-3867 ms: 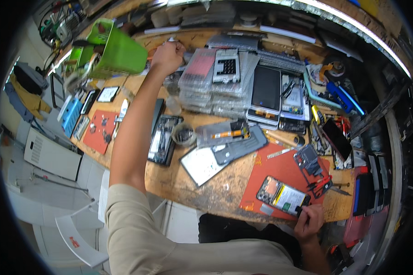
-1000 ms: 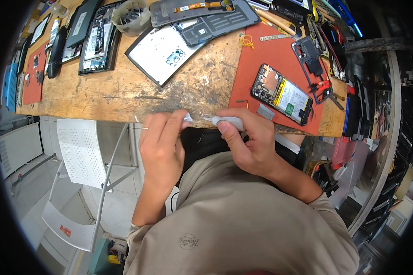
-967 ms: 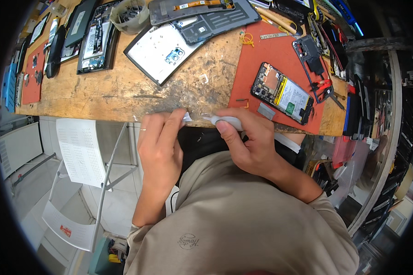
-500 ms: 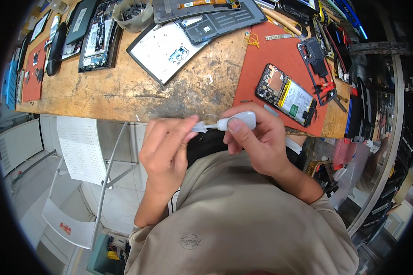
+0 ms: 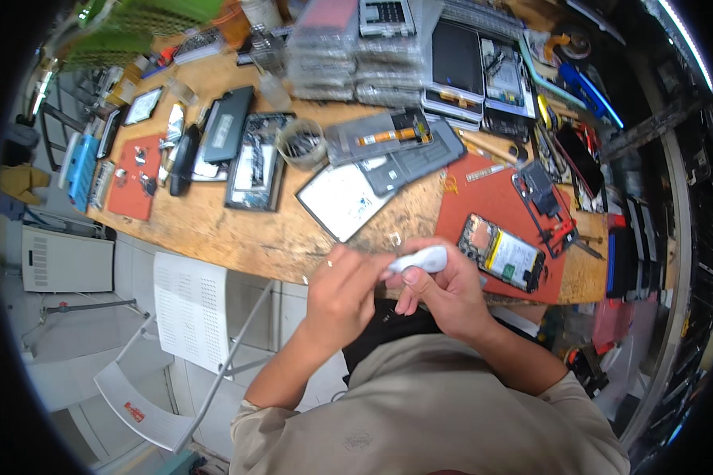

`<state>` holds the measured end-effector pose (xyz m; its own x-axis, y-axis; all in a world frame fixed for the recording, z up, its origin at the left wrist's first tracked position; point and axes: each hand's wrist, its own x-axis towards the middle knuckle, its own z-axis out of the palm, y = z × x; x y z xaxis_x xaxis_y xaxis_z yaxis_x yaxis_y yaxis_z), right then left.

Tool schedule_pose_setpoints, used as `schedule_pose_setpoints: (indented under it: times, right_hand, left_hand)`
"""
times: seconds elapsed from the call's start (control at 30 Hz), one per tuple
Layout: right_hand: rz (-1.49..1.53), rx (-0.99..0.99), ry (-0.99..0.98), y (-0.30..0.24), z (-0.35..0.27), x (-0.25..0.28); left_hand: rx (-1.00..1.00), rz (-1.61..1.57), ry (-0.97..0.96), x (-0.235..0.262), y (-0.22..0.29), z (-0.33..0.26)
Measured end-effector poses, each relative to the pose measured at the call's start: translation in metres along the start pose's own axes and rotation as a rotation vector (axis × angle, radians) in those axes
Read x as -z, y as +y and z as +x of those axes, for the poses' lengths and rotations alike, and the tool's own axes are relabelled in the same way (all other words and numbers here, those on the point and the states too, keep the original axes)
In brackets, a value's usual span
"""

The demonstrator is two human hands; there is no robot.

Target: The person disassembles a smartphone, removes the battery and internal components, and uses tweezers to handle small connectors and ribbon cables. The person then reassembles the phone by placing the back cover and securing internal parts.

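Note:
My right hand is closed round a small white squeeze bottle, which lies sideways with its nozzle end to the left. My left hand pinches a small translucent cap at that nozzle end. The fingertips cover most of the cap and the thin nozzle, so how far one sits inside the other is hidden. Both hands are held in front of the bench's near edge, above my lap. Just beyond my right hand lies an opened phone with its battery showing.
The phone rests on a red mat on the wooden bench. Farther back are a white-faced panel, a round tub of small parts and stacked clear cases. A white folding chair stands at the left.
The view has tilted up, bringing in more of the bench's far side. My hands have closed together, and the nozzle that showed between them is now covered by the left fingers.

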<state>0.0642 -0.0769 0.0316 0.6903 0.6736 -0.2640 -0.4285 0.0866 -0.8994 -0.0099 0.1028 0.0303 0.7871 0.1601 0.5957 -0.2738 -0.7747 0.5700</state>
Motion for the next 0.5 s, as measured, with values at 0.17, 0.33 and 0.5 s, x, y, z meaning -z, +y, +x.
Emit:
schedule_pose_setpoints:
  times: [0.17, 0.33, 0.5]
  right_hand:
    - [-0.246, 0.487, 0.247, -0.008, -0.020, 0.042]
    - [-1.076, 0.973, 0.616, 0.007, -0.054, 0.104]
    - [-1.326, 1.073, 0.579, 0.023, -0.059, 0.117]
  left_hand:
    - [0.122, 0.125, 0.231, 0.041, -0.088, 0.120]
    - [0.118, 0.712, 0.105, 0.051, -0.176, 0.261]
    - [0.153, 1.298, -0.165, 0.026, -0.231, 0.365]
